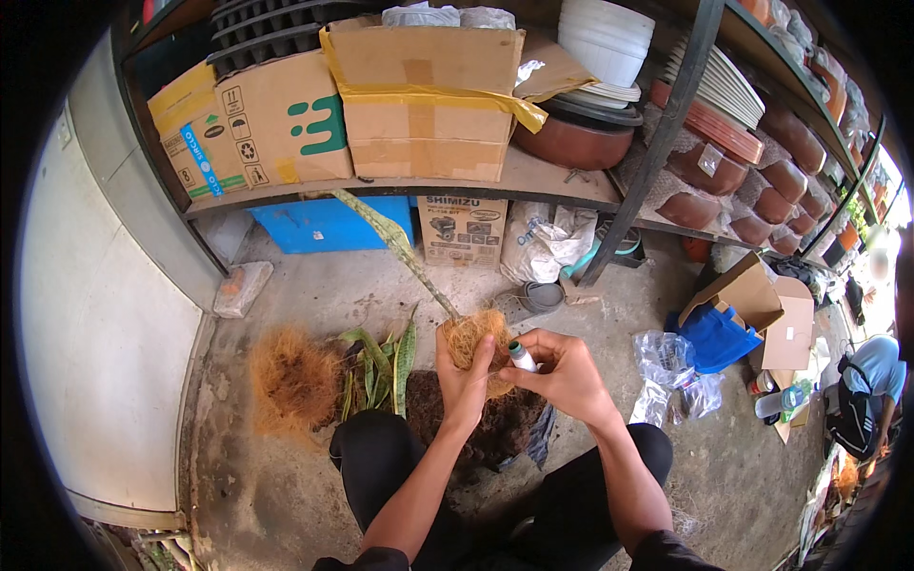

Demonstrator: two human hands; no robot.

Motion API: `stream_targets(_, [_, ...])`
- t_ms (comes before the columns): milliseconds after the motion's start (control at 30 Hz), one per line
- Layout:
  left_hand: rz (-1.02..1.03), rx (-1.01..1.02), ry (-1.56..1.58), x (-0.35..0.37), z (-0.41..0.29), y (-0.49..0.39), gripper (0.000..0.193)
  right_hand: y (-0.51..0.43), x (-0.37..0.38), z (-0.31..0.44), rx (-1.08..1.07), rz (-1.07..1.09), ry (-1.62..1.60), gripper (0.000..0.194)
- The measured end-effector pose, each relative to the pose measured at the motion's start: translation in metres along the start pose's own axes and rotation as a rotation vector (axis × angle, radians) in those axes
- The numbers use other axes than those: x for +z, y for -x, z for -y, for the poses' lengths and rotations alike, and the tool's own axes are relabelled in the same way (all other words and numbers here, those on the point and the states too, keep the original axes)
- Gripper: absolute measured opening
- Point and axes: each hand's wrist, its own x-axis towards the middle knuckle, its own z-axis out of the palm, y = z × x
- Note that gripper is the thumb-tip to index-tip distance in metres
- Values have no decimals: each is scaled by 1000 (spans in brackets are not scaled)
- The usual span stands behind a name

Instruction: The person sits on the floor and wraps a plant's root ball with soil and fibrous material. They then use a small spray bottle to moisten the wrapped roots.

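A ball of tan coconut fibre (477,337) is held in my left hand (463,382), thumb laid across its front. Out of the ball rises one long mottled snake plant leaf (389,232), slanting up to the left. My right hand (568,371) grips a small spool of thread (522,357) with a green top, close to the ball's right side. A fine thread seems to run between the two hands. Below them, dark soil (500,435) lies on a black plastic sheet (540,439). More snake plants (378,364) stand left of the soil.
A loose heap of coconut fibre (294,378) lies on the concrete floor at the left. Ahead is a shelf (564,178) with cardboard boxes (428,135) and pots (578,146). To the right are plastic bags (664,360), a blue bag (717,339) and another person (867,392).
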Motion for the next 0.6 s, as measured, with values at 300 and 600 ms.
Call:
stream_targets(300, [-12,121,-94,-3,7,-2,44,1,4,8,-6,-71,235,27])
stream_targets(600, [93,15,10,-14,15,-4,56,4,3,14,37,-165,298,27])
